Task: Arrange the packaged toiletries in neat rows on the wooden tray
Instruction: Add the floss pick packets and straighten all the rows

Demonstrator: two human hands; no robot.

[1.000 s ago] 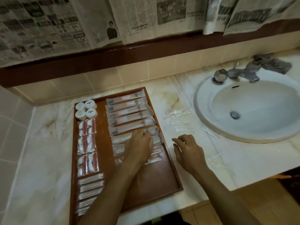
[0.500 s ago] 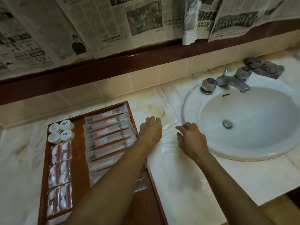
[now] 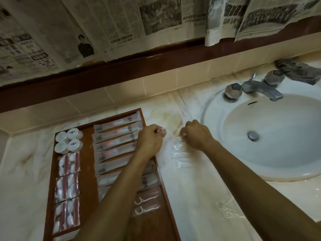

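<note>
My left hand (image 3: 150, 141) pinches a clear packet (image 3: 160, 131) just off the tray (image 3: 87, 171), at its two o'clock corner. My right hand (image 3: 197, 134), fingers curled, grips another packet (image 3: 181, 150) on the counter. The film looks slippery: one could slide out, or jostle the toothbrush row (image 3: 116, 136).

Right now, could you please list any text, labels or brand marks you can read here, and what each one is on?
Nothing reads clearly.
Newspaper sheets: printed headlines and columns, too blurred to quote.
Round white containers: a dark logo on the lids, too small to read.
Long sachets: a dark mark, illegible.
</note>
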